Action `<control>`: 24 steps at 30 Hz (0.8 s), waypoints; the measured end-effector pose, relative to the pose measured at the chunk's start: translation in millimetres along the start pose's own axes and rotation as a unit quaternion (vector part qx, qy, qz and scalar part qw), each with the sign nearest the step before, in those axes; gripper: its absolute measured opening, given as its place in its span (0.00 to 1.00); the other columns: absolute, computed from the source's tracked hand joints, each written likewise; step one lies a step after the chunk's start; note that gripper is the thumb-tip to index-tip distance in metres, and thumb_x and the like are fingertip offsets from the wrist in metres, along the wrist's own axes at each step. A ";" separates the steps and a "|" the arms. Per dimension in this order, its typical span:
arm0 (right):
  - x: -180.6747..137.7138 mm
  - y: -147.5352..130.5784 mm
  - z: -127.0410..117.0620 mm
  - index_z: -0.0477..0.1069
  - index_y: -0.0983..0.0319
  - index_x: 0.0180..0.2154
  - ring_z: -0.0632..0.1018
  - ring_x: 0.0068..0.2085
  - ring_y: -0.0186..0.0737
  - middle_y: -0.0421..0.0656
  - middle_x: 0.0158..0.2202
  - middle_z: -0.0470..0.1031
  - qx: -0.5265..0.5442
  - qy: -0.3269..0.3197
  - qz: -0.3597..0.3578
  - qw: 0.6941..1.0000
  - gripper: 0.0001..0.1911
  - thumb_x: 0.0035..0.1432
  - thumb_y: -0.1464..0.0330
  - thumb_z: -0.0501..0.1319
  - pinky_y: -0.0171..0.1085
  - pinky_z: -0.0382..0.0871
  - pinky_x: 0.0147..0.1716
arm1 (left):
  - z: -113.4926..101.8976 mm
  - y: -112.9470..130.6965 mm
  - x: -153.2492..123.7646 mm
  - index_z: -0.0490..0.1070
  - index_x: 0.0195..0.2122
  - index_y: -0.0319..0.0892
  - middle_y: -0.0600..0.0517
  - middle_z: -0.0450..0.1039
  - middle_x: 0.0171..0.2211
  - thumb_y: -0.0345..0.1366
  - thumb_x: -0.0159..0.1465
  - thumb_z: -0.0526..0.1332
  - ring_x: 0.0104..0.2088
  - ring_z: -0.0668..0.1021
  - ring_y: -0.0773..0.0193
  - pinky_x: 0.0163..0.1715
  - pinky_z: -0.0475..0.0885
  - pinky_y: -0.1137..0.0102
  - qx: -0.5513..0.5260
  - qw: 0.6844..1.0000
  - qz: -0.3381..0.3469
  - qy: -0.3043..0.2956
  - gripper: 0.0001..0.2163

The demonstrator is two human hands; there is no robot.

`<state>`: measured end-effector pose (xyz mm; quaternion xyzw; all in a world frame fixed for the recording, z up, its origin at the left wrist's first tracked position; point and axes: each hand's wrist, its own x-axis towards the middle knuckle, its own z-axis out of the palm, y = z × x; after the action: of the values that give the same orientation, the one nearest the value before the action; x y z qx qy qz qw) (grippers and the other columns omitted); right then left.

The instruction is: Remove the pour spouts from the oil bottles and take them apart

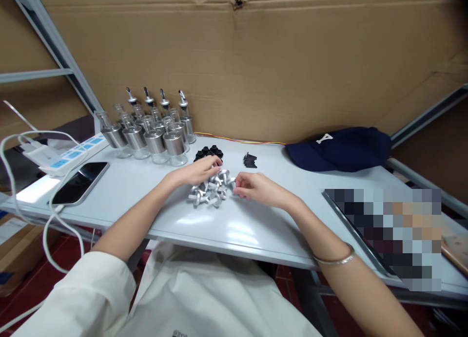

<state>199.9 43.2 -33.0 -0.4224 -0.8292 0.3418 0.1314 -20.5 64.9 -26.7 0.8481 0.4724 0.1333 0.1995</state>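
Observation:
A heap of small silver metal spout caps (210,191) lies on the white table (219,225) in front of me. My left hand (201,170) rests on the far left side of the heap, fingers curled over black round pieces (208,153) just behind it. My right hand (254,187) is at the heap's right edge, fingers pinched on one silver cap. A small pile of thin black pieces (250,160) lies a little beyond my right hand.
Several glass dispenser bottles (153,132) with metal bands stand at the back left. A phone (80,182) and a power strip (69,154) with white cables lie at the left edge. A navy cap (340,149) sits at the back right. Cardboard forms the wall behind.

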 end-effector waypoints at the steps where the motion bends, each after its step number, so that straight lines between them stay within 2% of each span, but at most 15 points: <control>1: 0.2 0.9 0.2 0.66 0.61 0.30 0.71 0.26 0.34 0.39 0.24 0.72 -0.016 -0.004 -0.011 1.000 0.05 0.56 0.66 0.57 0.33 0.62 0.29 | 1.2 0.0 0.0 0.63 0.48 0.39 0.46 0.69 0.42 0.42 0.66 0.45 0.41 0.72 0.61 0.43 0.66 0.67 -0.009 1.000 0.008 -0.025 0.16; 3: 0.6 1.1 0.2 0.69 0.62 0.32 0.71 0.28 0.34 0.40 0.27 0.73 -0.036 -0.010 -0.031 0.999 0.06 0.57 0.67 0.57 0.33 0.62 0.31 | 3.6 -0.3 -0.2 0.63 0.50 0.39 0.46 0.69 0.43 0.44 0.66 0.44 0.43 0.71 0.61 0.44 0.65 0.67 -0.013 0.999 0.010 -0.045 0.18; 11: 1.0 0.5 -1.5 0.74 0.62 0.36 0.73 0.35 0.36 0.43 0.35 0.76 -0.054 -0.028 -0.073 0.996 0.10 0.58 0.73 0.54 0.35 0.64 0.37 | 5.5 -3.6 1.4 0.66 0.47 0.41 0.49 0.71 0.42 0.43 0.65 0.49 0.40 0.72 0.63 0.40 0.64 0.71 -0.011 0.999 0.022 -0.043 0.15; 15: -0.3 0.8 -1.5 0.73 0.62 0.38 0.73 0.37 0.37 0.44 0.38 0.76 -0.040 -0.048 -0.077 0.995 0.12 0.58 0.73 0.52 0.36 0.65 0.38 | 2.9 -3.1 1.0 0.68 0.42 0.41 0.52 0.71 0.34 0.46 0.66 0.46 0.33 0.71 0.65 0.35 0.63 0.73 -0.011 0.999 0.027 -0.046 0.16; 19: -0.7 -0.8 -2.1 0.73 0.63 0.37 0.73 0.34 0.36 0.44 0.36 0.76 -0.020 -0.054 -0.071 0.996 0.11 0.57 0.71 0.54 0.35 0.65 0.36 | 0.3 -0.6 0.5 0.68 0.35 0.40 0.53 0.68 0.28 0.47 0.66 0.44 0.30 0.69 0.65 0.32 0.62 0.72 0.001 0.998 0.030 -0.047 0.19; 21: -0.8 -1.6 -3.7 0.73 0.64 0.35 0.72 0.31 0.35 0.43 0.31 0.75 -0.017 -0.046 -0.054 0.997 0.10 0.57 0.69 0.54 0.34 0.64 0.33 | -3.3 0.0 -0.8 0.68 0.38 0.40 0.51 0.70 0.32 0.48 0.66 0.43 0.33 0.70 0.64 0.35 0.63 0.71 -0.010 0.999 0.025 -0.036 0.20; 24: -1.3 -1.4 -6.8 0.70 0.64 0.32 0.68 0.27 0.33 0.40 0.26 0.70 -0.023 -0.033 -0.036 0.999 0.09 0.57 0.67 0.54 0.33 0.62 0.29 | -13.2 -4.8 -5.5 0.64 0.50 0.42 0.48 0.70 0.42 0.50 0.65 0.44 0.37 0.72 0.63 0.38 0.65 0.70 -0.055 0.998 -0.008 -0.026 0.22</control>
<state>203.2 44.7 -27.0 -0.3837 -0.8555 0.3308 0.1066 -32.4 65.3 -17.5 0.8353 0.4657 0.1351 0.2591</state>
